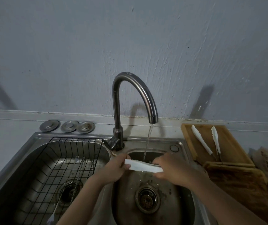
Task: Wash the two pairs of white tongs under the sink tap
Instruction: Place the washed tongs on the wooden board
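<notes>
One pair of white tongs (pixel 142 166) lies level over the right sink basin (pixel 170 208), directly under the stream of water from the curved steel tap (pixel 139 88). My left hand (pixel 115 169) grips its left end and my right hand (pixel 173 168) grips its right end. The second pair of white tongs (pixel 208 139) rests spread apart on a wooden tray (pixel 232 143) to the right of the sink, with nothing touching it.
A black wire rack (pixel 61 168) holding thin utensils fills the left basin. Three metal drain stoppers (pixel 67 126) sit on the ledge behind it. A worn wooden board (pixel 243 184) lies in front of the tray, with crumpled paper at the far right.
</notes>
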Demonstrator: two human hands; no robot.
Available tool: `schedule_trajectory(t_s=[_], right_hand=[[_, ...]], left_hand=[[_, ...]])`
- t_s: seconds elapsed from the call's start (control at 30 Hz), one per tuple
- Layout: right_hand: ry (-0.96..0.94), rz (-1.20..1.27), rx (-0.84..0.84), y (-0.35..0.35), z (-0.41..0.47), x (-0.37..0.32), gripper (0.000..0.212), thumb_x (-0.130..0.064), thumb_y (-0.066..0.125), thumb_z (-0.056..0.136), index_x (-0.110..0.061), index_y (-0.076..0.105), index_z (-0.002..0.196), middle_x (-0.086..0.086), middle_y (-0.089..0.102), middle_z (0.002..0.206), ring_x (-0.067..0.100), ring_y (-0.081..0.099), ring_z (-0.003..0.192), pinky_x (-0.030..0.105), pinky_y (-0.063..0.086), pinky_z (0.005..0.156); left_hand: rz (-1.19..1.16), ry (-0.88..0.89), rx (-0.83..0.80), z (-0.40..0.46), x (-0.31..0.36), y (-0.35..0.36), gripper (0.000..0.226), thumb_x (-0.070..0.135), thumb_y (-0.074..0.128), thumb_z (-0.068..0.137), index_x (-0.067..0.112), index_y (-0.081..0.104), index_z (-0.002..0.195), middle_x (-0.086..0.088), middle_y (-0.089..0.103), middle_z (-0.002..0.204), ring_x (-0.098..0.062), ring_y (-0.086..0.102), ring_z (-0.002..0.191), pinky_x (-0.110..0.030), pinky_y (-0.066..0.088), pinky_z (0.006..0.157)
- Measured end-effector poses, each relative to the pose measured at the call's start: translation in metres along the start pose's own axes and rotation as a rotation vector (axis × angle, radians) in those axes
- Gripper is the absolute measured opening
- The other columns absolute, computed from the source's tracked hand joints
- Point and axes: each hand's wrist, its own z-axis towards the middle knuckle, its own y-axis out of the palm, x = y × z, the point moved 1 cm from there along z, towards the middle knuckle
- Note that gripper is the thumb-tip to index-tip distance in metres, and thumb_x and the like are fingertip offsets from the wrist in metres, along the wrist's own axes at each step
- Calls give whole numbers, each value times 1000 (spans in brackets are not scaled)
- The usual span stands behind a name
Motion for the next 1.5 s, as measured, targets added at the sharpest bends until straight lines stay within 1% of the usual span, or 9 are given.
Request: schedule_trajectory(t_s=[0.13,0.3,0.43,0.63,0.77,0.93,1.13,1.4,1.5], right_hand=[[171,170,28,20,-5,10,38,-50,56,83,-18,46,102,-4,53,90,10,53,71,25,43,55],[301,339,143,33,-18,14,43,-63,44,84,-21,43,95,-13,47,78,1,50,64,16,35,47],[309,381,283,37,-29,14,46,-62,38,86,-19,51,98,-13,49,76,0,50,64,16,34,48],[353,383,440,45,-29,25,49,-62,40,84,-22,47,111,-10,60,81,0,57,64,12,37,48],[446,156,-140,78,-17,26,52,-53,48,88,-9,54,113,1,67,100,14,64,82,23,47,65],[469,272,134,75,-2,20,54,-62,47,83,-15,45,109,-2,64,93,9,61,69,25,50,56],[500,175,-492,97,-21,25,56,-47,42,92,-6,49,129,14,54,132,30,53,115,35,42,89],[594,378,-75,46,-46,78,59,-61,43,86,-7,57,107,7,66,102,20,64,93,28,50,73],[612,456,185,18,-58,119,50,-56,54,83,-10,55,102,3,68,86,12,68,72,26,56,59]], left_hand=[[-122,-29,384,1,3,-7,45,15,65,86,11,44,126,3,50,113,-13,52,105,-13,42,85],[12,-303,886,16,4,-17,26,24,55,91,7,39,104,-17,58,102,-34,59,84,-37,43,66],[36,-553,736,34,0,-24,28,25,41,97,-1,35,108,-26,63,101,-42,62,91,-42,42,68],[244,-590,666,47,0,-25,21,16,42,96,3,31,108,-19,70,92,-35,68,82,-36,43,58],[330,-643,618,53,8,-31,29,15,45,94,3,33,117,-16,70,94,-29,65,76,-35,39,55],[322,-659,586,54,7,-31,25,16,44,94,5,33,113,-16,69,98,-32,67,86,-36,40,61],[208,-644,616,52,10,-32,26,19,41,96,5,32,115,-19,67,98,-29,56,74,-41,41,63],[-184,-603,560,54,32,4,76,-2,54,86,-10,4,144,-36,27,143,-47,40,124,-46,39,103],[-119,-481,179,64,61,46,48,8,51,90,-3,40,135,-28,57,125,-42,57,112,-49,47,96]])
